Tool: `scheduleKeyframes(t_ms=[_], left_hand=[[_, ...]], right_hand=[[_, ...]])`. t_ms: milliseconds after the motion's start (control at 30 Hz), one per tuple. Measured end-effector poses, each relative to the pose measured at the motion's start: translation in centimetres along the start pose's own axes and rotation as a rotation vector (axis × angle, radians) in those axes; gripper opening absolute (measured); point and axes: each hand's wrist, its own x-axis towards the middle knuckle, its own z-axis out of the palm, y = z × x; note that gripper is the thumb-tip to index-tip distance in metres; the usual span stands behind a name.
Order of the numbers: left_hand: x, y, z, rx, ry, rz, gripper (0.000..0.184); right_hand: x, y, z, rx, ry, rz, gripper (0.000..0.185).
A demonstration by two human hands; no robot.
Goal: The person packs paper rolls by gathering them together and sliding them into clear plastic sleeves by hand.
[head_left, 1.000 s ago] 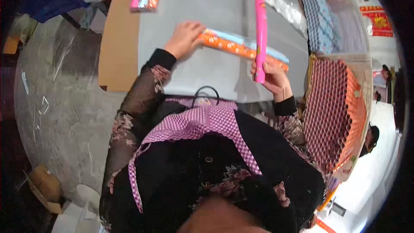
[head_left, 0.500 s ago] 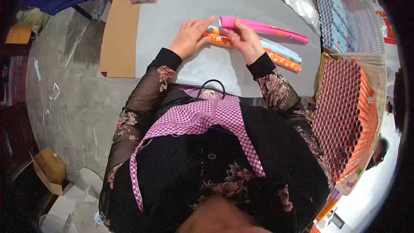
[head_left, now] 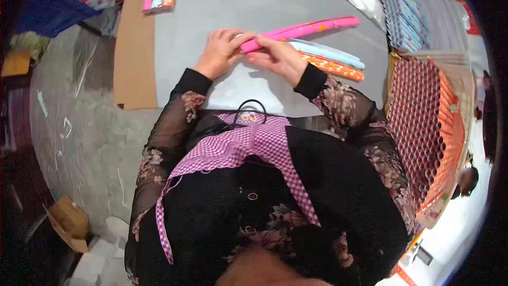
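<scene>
While half-curled left hand [head_left: 218, 53] touches pink roll [head_left: 312, 28], right hand [head_left: 281, 59] pinches it

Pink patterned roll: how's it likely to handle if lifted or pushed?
Likely fairly stiff: the pink patterned roll looks nearly straight beyond the right hand. Probably apt to roll sideways, given its long, rounded shape.

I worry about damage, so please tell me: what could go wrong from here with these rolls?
1. The right hand grips the pink roll near one end, close to the left hand, so the far end could swing or slip.
2. The blue roll and orange roll lie side by side near the right wrist; a bump might push them apart.
</scene>
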Motion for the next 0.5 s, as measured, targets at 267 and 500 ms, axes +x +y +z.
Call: scheduleKeyframes(t_ms=[267,500], left_hand=[[-0.92,-0.43,-0.09,0.059,0.022,0.073,0.062],[-0.70,-0.42,-0.14,0.077,0.007,0.076,0.052]], right_hand=[[0.20,-0.18,0.16,0.123,0.059,0.230,0.031],[0.22,-0.35,0.08,0.128,0.068,0.264,0.028]])
